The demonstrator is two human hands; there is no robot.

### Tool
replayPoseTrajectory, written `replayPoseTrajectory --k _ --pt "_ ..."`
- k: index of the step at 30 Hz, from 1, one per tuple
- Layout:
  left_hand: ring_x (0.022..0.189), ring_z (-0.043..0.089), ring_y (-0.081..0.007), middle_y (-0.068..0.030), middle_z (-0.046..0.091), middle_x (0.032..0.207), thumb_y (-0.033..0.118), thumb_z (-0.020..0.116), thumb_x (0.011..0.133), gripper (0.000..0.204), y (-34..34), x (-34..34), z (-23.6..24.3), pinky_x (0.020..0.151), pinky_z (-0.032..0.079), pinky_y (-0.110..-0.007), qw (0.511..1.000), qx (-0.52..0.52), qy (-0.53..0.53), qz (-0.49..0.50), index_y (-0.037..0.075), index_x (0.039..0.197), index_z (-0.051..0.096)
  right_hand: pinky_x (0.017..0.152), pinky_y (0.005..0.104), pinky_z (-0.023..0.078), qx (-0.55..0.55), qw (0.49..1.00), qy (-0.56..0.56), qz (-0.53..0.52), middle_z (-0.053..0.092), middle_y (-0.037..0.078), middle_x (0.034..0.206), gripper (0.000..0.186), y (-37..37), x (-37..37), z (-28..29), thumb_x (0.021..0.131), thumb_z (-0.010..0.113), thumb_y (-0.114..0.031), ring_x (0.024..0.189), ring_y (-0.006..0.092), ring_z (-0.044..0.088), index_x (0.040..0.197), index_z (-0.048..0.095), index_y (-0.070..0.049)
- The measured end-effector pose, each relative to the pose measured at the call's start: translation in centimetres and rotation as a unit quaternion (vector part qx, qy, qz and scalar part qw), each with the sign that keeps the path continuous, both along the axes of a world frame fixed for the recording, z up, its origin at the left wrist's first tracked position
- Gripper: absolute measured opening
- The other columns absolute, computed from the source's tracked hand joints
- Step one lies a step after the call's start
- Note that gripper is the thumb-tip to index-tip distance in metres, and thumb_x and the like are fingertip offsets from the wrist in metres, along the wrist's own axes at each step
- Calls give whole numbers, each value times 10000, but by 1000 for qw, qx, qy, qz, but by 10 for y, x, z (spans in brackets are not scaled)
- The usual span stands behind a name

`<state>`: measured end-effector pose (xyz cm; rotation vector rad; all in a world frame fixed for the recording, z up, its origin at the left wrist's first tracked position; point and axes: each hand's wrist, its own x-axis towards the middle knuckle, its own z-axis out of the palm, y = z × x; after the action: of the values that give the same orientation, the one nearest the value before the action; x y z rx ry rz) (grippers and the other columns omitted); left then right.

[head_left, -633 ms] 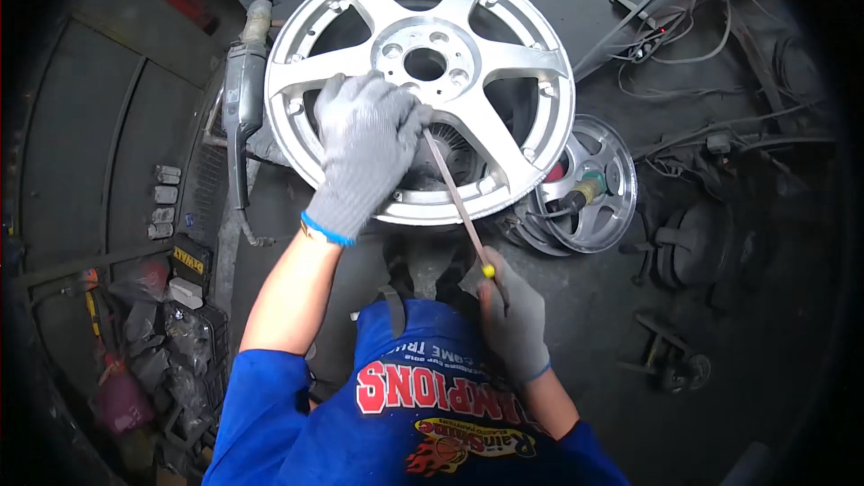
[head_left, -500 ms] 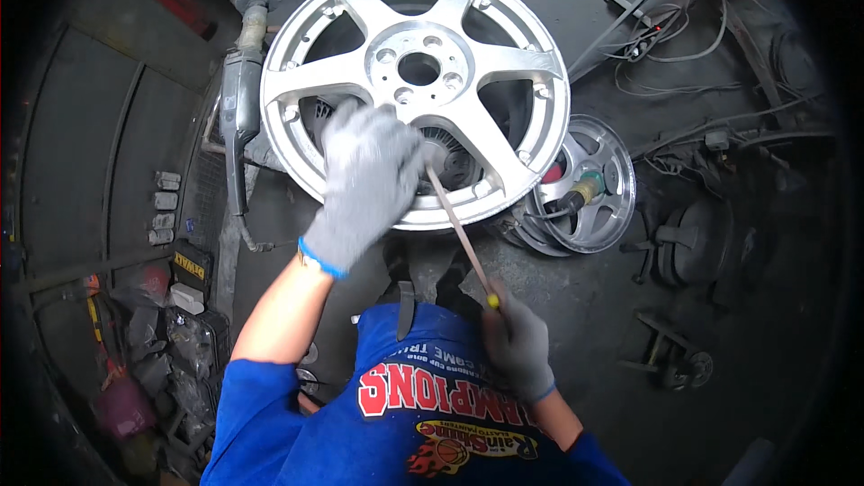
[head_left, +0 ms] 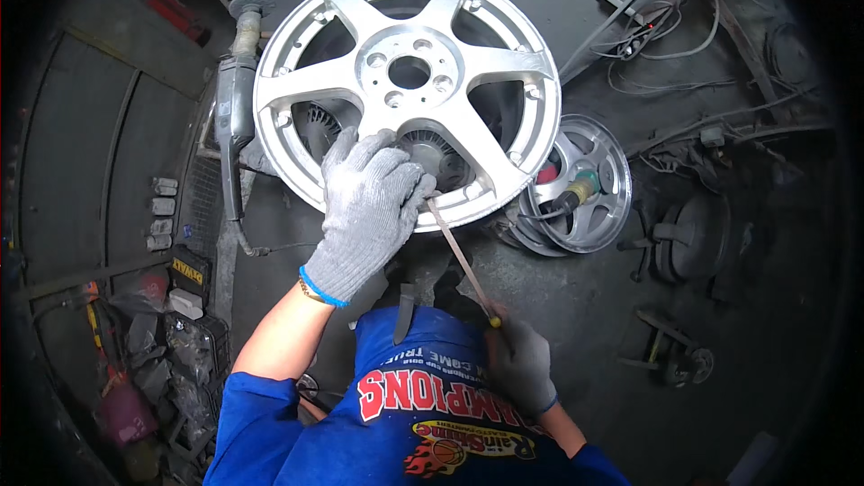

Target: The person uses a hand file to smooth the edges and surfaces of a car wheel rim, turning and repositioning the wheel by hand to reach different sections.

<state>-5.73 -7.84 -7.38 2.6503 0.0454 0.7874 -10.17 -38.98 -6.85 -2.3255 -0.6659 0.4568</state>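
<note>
A silver alloy wheel with several spokes lies face up in front of me. My left hand, in a grey knit glove with a blue cuff, lies over the wheel's near-left spoke and rim. Its thumb and fingers are closed at the tip of a long, thin, flat file, which slants across the near rim. In the same kind of glove, my right hand is closed round the file's handle end, close to my body. A yellow collar shows just ahead of that hand; the handle itself is hidden.
Left of the wheel stands a grey angle grinder with a round disc. A second wheel sits at the right, with a green-and-yellow power tool on it. Cables hang at the back right. Cases and bags crowd the lower left.
My left hand and the file's tip have come down toward me, from the spoke gap to the near rim. My right hand has drawn back slightly. The view has shifted a little.
</note>
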Motion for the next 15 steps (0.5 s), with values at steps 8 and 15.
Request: replayPoseTrajectory --k 8,15 --pt "1027 672 -381 -132 701 878 236 794 893 196 29 29 5 972 480 -544 998 -3 39 44 54 834 752 698 461 599 45 989 -131 53 752 225 1033 427 32 31 0 957 741 -111 843 386 746 1364 667 -4" --pt "1077 703 -360 -114 733 897 253 834 854 195 7 21 5 1027 486 -555 999 32 -8 17 64 854 785 685 459 587 127 991 -37 -2 729 197 932 466 6 16 0 960 741 -98 798 390 735 1410 644 -24"
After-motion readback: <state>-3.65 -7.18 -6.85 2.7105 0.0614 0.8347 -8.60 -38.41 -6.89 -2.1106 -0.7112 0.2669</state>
